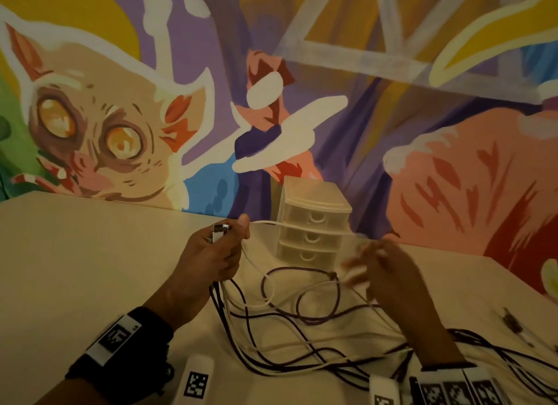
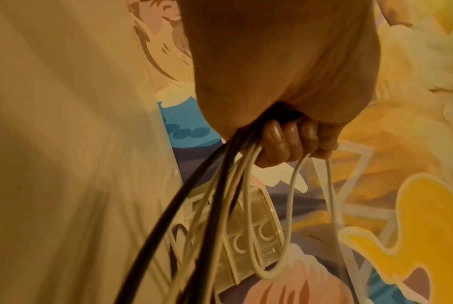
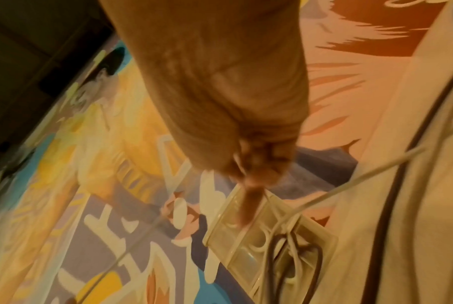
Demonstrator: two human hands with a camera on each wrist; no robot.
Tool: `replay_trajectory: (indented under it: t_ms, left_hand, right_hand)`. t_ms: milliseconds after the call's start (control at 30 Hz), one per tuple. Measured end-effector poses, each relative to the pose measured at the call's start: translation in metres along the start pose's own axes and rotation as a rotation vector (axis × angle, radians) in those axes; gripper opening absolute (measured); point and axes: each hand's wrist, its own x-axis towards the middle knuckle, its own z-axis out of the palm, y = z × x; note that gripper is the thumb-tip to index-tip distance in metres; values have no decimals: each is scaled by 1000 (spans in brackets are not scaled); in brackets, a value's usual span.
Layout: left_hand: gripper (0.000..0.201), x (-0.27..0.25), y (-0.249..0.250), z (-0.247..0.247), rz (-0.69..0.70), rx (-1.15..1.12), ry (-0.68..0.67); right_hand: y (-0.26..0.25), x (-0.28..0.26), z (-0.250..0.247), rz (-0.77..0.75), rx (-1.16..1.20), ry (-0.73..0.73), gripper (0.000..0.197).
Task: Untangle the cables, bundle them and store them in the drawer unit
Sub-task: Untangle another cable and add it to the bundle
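My left hand is raised over the table and grips a bunch of dark and white cables. A metal USB plug sticks out above its fingers. From the left thumb a white cable runs taut to the right, across the front of the drawer unit, to my blurred right hand. The right fingertips seem to pinch that white cable. A loose tangle of dark and white cables lies on the table between the hands. The drawers are closed.
The pale table ends at a painted wall just behind the drawer unit. More dark cables trail off to the right, near a small dark connector. Two white marker blocks lie at the near edge.
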Motion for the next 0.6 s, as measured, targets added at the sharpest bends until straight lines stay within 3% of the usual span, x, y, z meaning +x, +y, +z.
replay_trajectory:
  t_ms: [67,133,267,333,433,600]
  left_hand:
    - [33,0,-1,0,0,-6,7]
    - [32,1,-1,-1,4,-27,22]
    - [33,3,0,-5,15,-29,28]
    - [33,3,-2,-6,20,-37,23]
    - [33,4,-3,-9,30,-62,24]
    - [45,4,-8,-12,21,-5,-15]
  right_hand:
    - [-18,-1,-8,-250,61,276,11]
    - [-19,0,-14,-354,-38,317,17]
    - [24,15,-8,-80,-118,179,20]
    - [30,16,-7,-91,-109,205,22]
    - [19,15,-10,-226,-91,297,19]
    - [26,21,-10,54,52,223,4]
